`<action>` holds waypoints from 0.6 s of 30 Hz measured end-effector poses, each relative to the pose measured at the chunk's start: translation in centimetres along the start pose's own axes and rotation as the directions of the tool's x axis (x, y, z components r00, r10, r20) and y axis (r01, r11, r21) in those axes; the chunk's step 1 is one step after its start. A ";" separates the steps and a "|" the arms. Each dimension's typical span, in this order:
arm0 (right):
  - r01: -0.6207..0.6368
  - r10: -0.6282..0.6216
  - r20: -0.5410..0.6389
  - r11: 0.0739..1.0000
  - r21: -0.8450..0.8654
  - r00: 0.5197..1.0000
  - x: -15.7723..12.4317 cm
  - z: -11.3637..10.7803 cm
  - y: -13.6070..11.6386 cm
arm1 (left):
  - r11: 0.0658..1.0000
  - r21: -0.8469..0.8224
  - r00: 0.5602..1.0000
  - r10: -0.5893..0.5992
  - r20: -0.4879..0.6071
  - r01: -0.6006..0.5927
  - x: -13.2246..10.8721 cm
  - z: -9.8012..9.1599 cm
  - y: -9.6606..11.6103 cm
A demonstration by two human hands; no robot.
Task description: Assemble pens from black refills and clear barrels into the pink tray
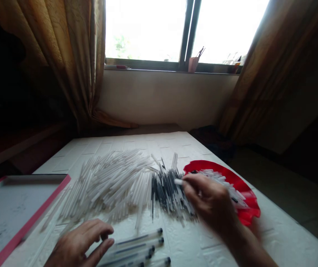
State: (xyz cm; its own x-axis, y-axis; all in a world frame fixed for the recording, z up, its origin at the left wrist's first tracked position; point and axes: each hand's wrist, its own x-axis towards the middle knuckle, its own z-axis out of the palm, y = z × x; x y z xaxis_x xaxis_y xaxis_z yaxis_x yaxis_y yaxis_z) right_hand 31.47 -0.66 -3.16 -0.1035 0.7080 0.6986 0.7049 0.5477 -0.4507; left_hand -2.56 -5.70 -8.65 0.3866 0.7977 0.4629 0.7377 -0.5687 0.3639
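Right hand point(209, 200) pinches cap point(178, 181); tray point(33, 221) marks point(3, 231) illegible

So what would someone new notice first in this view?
Probably the red dish at right, holding small pale pieces. Next, the broad pile of clear tubes left of centre, with thin dark rods along its right side. The right hand, by the dish, pinches a small white piece.

Pink cup point(193, 65) on the windowsill point(153, 70) between gold curtains point(78, 48).
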 end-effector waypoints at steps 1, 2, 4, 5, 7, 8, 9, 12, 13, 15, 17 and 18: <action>-0.059 0.043 -0.123 0.990 -0.125 0.991 0.3 -1.0 1.2 | 1.000 0.026 1.000 -0.013 0.002 0.013 0.0 -0.4 -0.1; -0.143 0.096 -0.210 0.964 -0.225 0.973 0.4 -1.9 2.3 | 0.999 0.047 1.000 -0.011 0.008 0.011 0.1 -0.8 0.0; -0.266 0.163 -0.320 0.912 -0.313 0.933 0.5 -3.1 3.6 | 0.997 0.080 0.999 0.018 0.032 -0.021 0.4 -1.3 0.2; -0.298 0.180 -0.346 0.896 -0.328 0.921 0.4 -3.4 3.8 | 0.995 0.094 0.998 0.027 0.050 -0.032 0.6 -1.5 0.4; -0.286 0.181 -0.327 0.908 -0.308 0.928 0.1 -3.1 3.4 | 0.994 0.107 0.995 0.018 0.098 -0.028 0.8 -1.6 0.8; -0.239 0.159 -0.282 0.931 -0.277 0.946 0.0 -2.7 3.0 | 0.994 0.106 0.992 0.005 0.124 -0.018 0.9 -1.6 0.9; -0.164 0.115 -0.209 0.959 -0.232 0.971 -0.2 -2.1 2.6 | 0.995 0.101 0.989 -0.012 0.148 -0.003 0.8 -1.5 1.0; 0.096 -0.091 0.083 0.994 -0.047 0.992 -0.8 0.2 1.2 | 0.997 0.063 0.979 -0.046 0.199 0.034 0.4 -1.2 0.9; 0.144 -0.140 0.198 0.990 -0.007 0.970 -1.0 0.9 0.8 | 0.998 0.046 0.976 -0.052 0.212 0.044 0.2 -1.2 0.8; 0.183 -0.162 0.448 0.983 -0.003 0.879 -1.5 2.0 -0.1 | 0.997 0.022 0.965 -0.080 0.248 0.077 0.2 -1.2 0.8; 0.200 -0.118 0.658 0.978 -0.051 0.743 -2.0 2.6 -0.8 | 0.992 0.001 0.946 -0.117 0.304 0.123 0.3 -1.4 1.0; 0.208 -0.095 0.725 0.976 -0.068 0.682 -2.2 2.8 -1.1 | 0.989 -0.007 0.933 -0.137 0.332 0.148 0.4 -1.4 1.1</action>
State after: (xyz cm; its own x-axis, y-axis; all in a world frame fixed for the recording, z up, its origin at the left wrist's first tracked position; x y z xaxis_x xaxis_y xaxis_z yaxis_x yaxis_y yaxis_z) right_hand 28.97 -1.58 -5.69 -0.6463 0.7542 0.1159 0.7141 0.6513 -0.2565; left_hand -2.37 -6.29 -6.88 0.4435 0.8891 0.1135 0.7829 -0.4459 0.4338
